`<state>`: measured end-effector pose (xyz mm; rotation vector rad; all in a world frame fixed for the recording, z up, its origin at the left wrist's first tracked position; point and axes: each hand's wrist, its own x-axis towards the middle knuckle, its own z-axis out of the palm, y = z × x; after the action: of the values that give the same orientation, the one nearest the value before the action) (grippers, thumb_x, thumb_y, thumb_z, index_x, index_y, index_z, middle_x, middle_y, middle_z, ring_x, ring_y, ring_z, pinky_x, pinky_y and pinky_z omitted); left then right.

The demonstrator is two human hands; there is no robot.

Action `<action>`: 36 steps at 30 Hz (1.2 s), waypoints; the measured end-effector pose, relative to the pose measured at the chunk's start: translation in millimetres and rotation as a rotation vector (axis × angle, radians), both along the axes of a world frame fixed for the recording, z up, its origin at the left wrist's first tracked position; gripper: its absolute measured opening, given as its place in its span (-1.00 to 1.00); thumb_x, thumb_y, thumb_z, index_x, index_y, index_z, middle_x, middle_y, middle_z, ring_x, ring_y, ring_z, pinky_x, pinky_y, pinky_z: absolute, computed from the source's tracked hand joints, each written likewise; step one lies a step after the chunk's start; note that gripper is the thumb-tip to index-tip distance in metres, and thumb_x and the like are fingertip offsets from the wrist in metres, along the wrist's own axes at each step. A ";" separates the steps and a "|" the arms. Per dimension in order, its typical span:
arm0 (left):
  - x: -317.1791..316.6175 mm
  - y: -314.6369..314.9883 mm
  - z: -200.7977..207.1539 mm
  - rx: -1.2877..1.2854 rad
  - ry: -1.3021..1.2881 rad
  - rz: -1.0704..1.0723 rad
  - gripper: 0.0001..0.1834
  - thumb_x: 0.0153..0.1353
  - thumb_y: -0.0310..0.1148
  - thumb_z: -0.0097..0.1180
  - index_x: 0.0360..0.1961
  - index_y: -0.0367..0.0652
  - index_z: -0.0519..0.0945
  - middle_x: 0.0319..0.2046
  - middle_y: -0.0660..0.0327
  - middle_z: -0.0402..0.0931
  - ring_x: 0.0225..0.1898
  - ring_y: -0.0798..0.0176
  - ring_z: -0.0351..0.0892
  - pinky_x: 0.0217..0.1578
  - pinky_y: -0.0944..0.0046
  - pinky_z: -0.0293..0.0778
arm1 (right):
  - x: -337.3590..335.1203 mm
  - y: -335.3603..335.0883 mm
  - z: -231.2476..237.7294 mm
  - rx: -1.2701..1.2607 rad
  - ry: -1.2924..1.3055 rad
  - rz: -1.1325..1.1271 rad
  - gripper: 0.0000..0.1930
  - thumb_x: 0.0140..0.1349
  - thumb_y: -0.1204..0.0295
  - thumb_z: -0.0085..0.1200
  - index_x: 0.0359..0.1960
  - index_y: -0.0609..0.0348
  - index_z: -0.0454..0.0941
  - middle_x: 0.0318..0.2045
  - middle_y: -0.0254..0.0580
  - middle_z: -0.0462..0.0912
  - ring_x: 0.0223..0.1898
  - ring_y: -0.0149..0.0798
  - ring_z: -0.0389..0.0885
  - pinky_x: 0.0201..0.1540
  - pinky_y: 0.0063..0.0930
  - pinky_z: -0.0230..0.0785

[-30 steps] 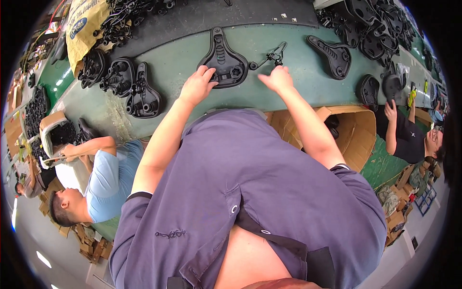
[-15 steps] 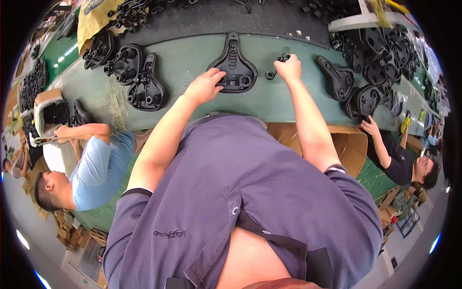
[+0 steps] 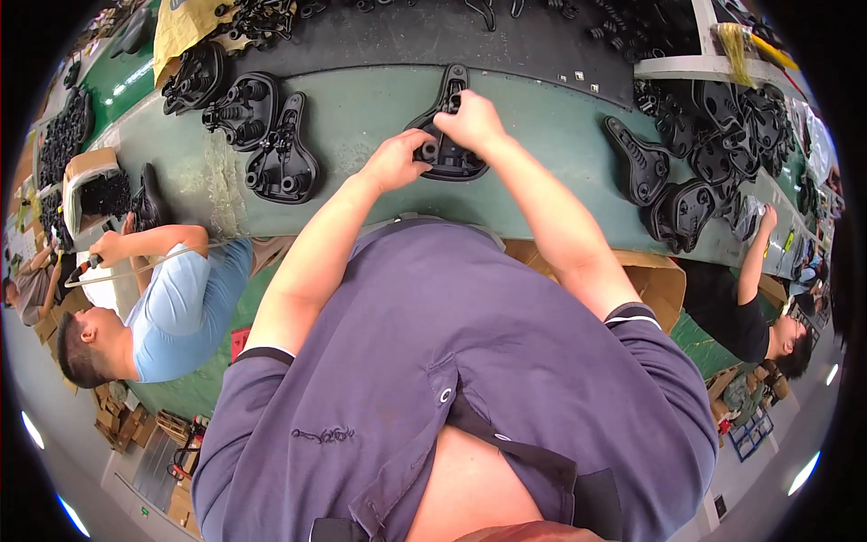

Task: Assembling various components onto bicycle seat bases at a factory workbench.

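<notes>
A black bicycle saddle [image 3: 456, 166] lies upside down on the green worktable in front of me, its narrow nose pointing away. Over its hollow underside my right hand [image 3: 471, 124] is closed on a black saddle rail frame, which the fingers mostly hide. My left hand [image 3: 395, 161] is at the saddle's wide left rear, thumb and fingers closed about a round black end [image 3: 430, 149] of that frame. Whether the frame is seated in the saddle cannot be made out.
Several upturned saddles [image 3: 283, 158] with rails fitted stand to the left. More saddles [image 3: 639, 163] are piled at the right. A black mat [image 3: 424, 43] with small metal parts covers the back. One co-worker [image 3: 176, 307] is at the left, another [image 3: 736, 298] at the right.
My right hand has carried the rail frame leftward from the bare table onto the saddle. My left hand has moved from the saddle's edge to the frame's round end.
</notes>
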<state>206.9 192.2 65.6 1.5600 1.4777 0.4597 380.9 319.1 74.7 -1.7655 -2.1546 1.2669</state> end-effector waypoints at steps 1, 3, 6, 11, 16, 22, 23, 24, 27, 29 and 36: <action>-0.2 2.3 -0.4 -0.028 -0.066 0.032 -0.46 0.08 -0.54 0.44 0.14 -0.16 0.62 0.02 0.09 0.63 0.01 -0.03 0.71 0.03 0.07 0.63 | -4.4 -8.0 -5.7 -0.005 -0.059 -0.014 -0.40 0.07 0.15 0.33 0.03 0.41 0.59 -0.11 0.24 0.75 0.02 0.21 0.75 0.12 -0.06 0.60; 0.0 4.2 1.2 -0.072 -0.047 0.040 -0.45 0.07 -0.48 0.44 0.15 -0.15 0.62 0.07 0.07 0.63 0.07 -0.07 0.68 0.10 0.03 0.59 | -6.3 -23.4 -15.1 0.075 -0.025 -0.114 -0.29 0.12 0.11 0.33 0.20 0.38 0.50 0.04 0.28 0.69 0.08 0.21 0.72 0.16 -0.03 0.57; 0.3 4.6 6.8 0.079 0.031 0.034 -0.42 0.09 -0.33 0.44 0.18 -0.12 0.62 0.13 0.03 0.62 0.14 -0.15 0.63 0.20 -0.05 0.52 | 0.3 -20.8 -18.9 0.100 -0.029 -0.074 -0.17 0.17 0.02 0.35 0.35 0.34 0.38 0.14 0.31 0.63 0.11 0.24 0.68 0.19 0.06 0.53; 25.4 32.2 -7.4 0.412 0.122 0.349 -0.39 0.21 -0.07 0.36 0.23 -0.13 0.61 0.16 -0.07 0.63 0.20 -0.26 0.57 0.30 -0.15 0.39 | 17.4 -41.4 -18.2 0.494 -0.079 -0.019 -0.10 0.22 -0.10 0.33 0.41 0.31 0.33 0.13 0.28 0.61 0.17 0.32 0.61 0.27 0.19 0.43; 58.1 49.0 -40.1 0.242 0.299 0.471 -0.44 0.31 0.01 0.23 0.16 -0.19 0.61 0.07 -0.06 0.65 0.12 -0.19 0.60 0.18 -0.16 0.41 | 16.9 -43.7 -40.9 0.375 0.004 -0.100 -0.17 0.24 -0.08 0.29 0.38 0.26 0.39 0.10 0.17 0.63 0.14 0.25 0.62 0.25 0.11 0.44; 58.8 42.8 -42.7 0.297 0.270 0.482 -0.59 0.44 -0.04 0.11 0.04 -0.15 0.65 0.01 0.03 0.66 0.07 -0.16 0.61 0.11 -0.14 0.42 | 21.0 -49.1 -45.5 0.369 0.030 -0.139 -0.26 0.25 -0.02 0.30 0.32 0.24 0.46 0.14 0.14 0.63 0.16 0.21 0.63 0.24 0.06 0.46; 56.6 42.8 -41.7 0.306 0.270 0.479 -0.59 0.44 -0.04 0.11 0.04 -0.15 0.65 0.01 0.03 0.66 0.07 -0.16 0.61 0.11 -0.14 0.42 | 22.3 -48.6 -44.1 0.378 0.031 -0.143 -0.26 0.25 -0.02 0.30 0.32 0.24 0.46 0.14 0.14 0.63 0.16 0.21 0.63 0.24 0.06 0.46; 54.7 42.3 -41.3 0.260 0.212 0.501 -0.60 0.49 -0.05 0.05 0.03 -0.15 0.65 0.00 0.00 0.66 0.07 -0.20 0.60 0.12 -0.17 0.42 | 28.0 -48.4 -46.4 0.307 0.128 -0.192 -0.29 0.28 -0.01 0.29 0.30 0.25 0.47 0.13 0.15 0.65 0.16 0.19 0.65 0.24 0.02 0.48; 41.9 46.1 -34.2 0.166 0.019 0.564 -0.62 0.59 -0.12 -0.05 -0.02 -0.21 0.65 -0.10 -0.12 0.67 0.03 -0.30 0.61 0.07 -0.21 0.49 | 43.6 -38.1 -44.3 -0.069 0.433 -0.368 -0.54 0.48 0.10 0.15 0.14 0.26 0.57 -0.01 0.15 0.74 0.09 0.04 0.74 0.17 -0.14 0.53; 33.8 46.9 -32.3 0.179 0.101 0.451 -0.67 0.56 -0.20 0.02 -0.05 -0.27 0.64 -0.11 -0.13 0.66 0.00 -0.29 0.63 0.05 -0.14 0.53 | 50.5 -34.8 -53.6 -0.041 0.398 -0.302 -0.61 0.51 0.14 0.09 0.07 0.24 0.61 -0.01 0.16 0.74 0.06 0.09 0.73 0.16 -0.09 0.52; 8.9 43.5 -17.8 0.280 0.142 0.187 -0.80 0.33 -0.39 0.26 -0.05 -0.17 0.67 -0.15 0.05 0.68 0.03 -0.12 0.63 0.07 -0.08 0.54 | 43.9 -4.4 -53.6 0.015 0.005 -0.103 -0.44 0.54 -0.06 -0.04 -0.01 0.27 0.68 -0.02 0.26 0.73 0.05 0.22 0.71 0.17 0.01 0.49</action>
<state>215.8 235.7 47.8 1.7057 1.7360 0.7013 424.8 314.7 21.1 -1.8390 -2.0363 1.2262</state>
